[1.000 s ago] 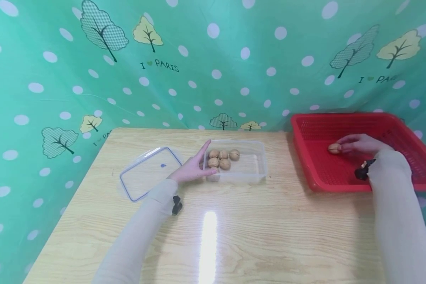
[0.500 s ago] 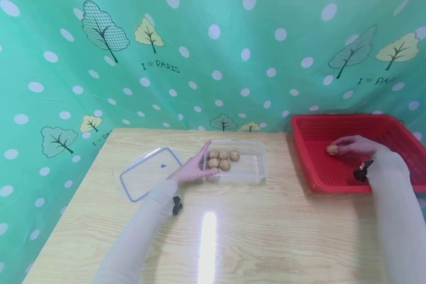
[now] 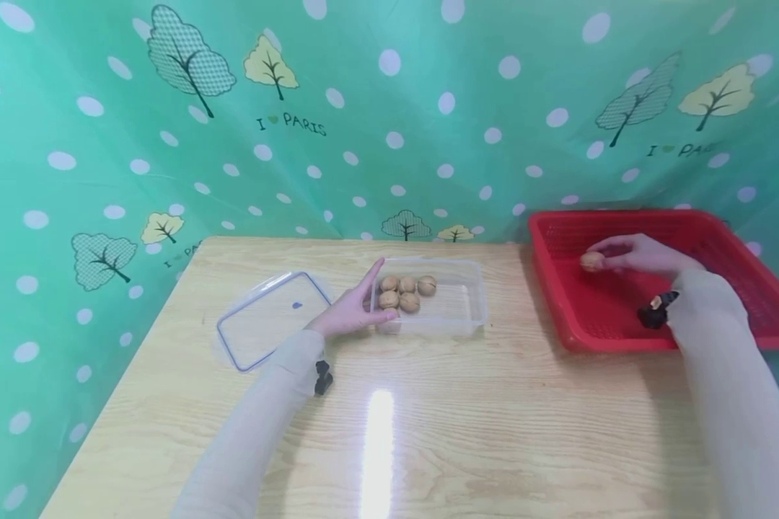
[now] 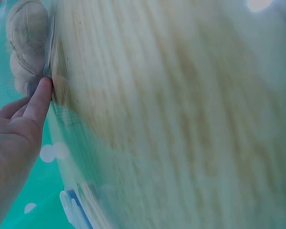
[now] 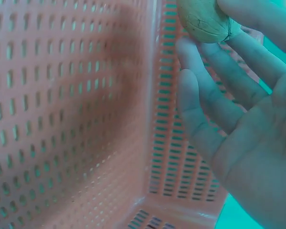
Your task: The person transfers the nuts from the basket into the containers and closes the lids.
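Note:
My right hand [image 3: 644,256] pinches a walnut [image 3: 592,261] between thumb and fingertips inside the red basket [image 3: 574,339]. In the right wrist view the same walnut [image 5: 205,21] shows at the fingertips, above the perforated basket. My left hand [image 3: 352,310] grips the left end of a clear plastic container [image 3: 477,326], its thumb against the near wall and fingers reaching toward the far corner. Several walnuts [image 3: 409,301] are gathered in the container's left part. The left wrist view shows the left hand [image 4: 19,129] at the wall, with walnuts [image 4: 28,28] behind the plastic.
A clear lid [image 3: 269,321] with a blue seal lies on the wooden table [image 3: 493,432] left of the container. A green dotted cloth [image 3: 363,86] hangs behind the table. The basket stands at the table's right side.
My right hand has moved left and toward the basket's far side, carrying the walnut, which now appears raised from the basket floor. The left hand and container stay in place.

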The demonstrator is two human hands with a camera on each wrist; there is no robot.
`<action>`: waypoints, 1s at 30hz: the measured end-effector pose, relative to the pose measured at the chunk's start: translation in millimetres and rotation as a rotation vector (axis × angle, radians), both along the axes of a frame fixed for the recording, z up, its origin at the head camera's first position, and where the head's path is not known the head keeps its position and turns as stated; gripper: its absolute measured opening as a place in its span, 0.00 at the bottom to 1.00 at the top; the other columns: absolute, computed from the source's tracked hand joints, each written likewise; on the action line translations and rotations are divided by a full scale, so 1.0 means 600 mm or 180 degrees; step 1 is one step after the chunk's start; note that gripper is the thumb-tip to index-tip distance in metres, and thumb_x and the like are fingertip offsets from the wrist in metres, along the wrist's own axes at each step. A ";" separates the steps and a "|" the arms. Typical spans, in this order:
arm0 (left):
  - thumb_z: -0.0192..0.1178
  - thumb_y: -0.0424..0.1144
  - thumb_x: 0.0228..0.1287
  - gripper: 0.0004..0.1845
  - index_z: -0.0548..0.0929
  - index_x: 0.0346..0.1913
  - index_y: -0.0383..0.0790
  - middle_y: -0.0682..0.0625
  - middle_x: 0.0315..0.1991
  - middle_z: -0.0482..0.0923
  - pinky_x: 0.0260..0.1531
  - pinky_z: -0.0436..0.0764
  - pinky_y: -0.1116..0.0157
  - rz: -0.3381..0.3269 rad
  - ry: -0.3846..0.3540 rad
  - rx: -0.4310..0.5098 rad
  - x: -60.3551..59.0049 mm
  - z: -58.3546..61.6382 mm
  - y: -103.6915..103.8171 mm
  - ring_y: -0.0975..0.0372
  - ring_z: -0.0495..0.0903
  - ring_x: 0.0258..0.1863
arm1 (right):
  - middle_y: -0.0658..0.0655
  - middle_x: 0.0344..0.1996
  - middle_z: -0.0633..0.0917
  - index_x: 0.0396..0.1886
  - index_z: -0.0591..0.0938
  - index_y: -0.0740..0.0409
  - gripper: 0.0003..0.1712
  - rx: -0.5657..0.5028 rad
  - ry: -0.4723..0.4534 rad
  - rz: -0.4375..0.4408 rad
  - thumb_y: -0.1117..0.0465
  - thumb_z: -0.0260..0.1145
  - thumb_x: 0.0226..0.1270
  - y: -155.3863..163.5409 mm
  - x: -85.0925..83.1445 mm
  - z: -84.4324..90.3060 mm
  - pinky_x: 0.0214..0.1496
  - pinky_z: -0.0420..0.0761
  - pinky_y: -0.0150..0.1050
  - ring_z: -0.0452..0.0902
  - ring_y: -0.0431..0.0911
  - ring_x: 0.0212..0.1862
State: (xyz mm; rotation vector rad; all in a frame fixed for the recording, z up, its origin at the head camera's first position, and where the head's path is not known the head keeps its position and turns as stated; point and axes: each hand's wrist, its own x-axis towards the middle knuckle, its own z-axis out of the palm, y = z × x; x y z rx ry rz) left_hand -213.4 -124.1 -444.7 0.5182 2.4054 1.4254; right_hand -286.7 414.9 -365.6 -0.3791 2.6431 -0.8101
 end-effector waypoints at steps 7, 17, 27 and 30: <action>0.71 0.46 0.57 0.59 0.33 0.74 0.75 0.36 0.75 0.46 0.65 0.61 0.46 0.0047 -0.0010 -0.0033 0.002 0.000 -0.001 0.40 0.58 0.68 | 0.59 0.54 0.79 0.63 0.76 0.56 0.33 0.0074 0.0104 0.0044 0.54 0.74 0.58 -0.025 0.008 0.025 0.45 0.81 0.49 0.72 0.55 0.53; 0.70 0.46 0.57 0.59 0.33 0.75 0.71 0.40 0.76 0.43 0.64 0.63 0.46 0.0002 -0.0030 -0.0032 0.001 0.000 -0.001 0.39 0.61 0.66 | 0.56 0.56 0.77 0.63 0.76 0.50 0.34 0.0016 0.0233 0.0082 0.52 0.75 0.56 -0.056 0.030 0.054 0.44 0.80 0.49 0.65 0.52 0.57; 0.70 0.46 0.57 0.58 0.34 0.74 0.74 0.38 0.75 0.45 0.67 0.56 0.46 0.0006 -0.0005 0.0042 0.004 0.001 -0.001 0.42 0.53 0.70 | 0.49 0.55 0.79 0.63 0.76 0.44 0.33 -0.0099 0.0355 0.0028 0.51 0.75 0.56 -0.098 0.059 0.085 0.45 0.81 0.45 0.69 0.45 0.55; 0.70 0.46 0.57 0.58 0.34 0.74 0.74 0.37 0.75 0.44 0.68 0.54 0.46 -0.0015 0.0013 0.0072 0.004 0.001 -0.002 0.43 0.52 0.71 | 0.48 0.55 0.78 0.62 0.76 0.42 0.34 -0.0157 0.0357 -0.0016 0.50 0.76 0.54 -0.108 0.068 0.091 0.43 0.82 0.44 0.69 0.45 0.54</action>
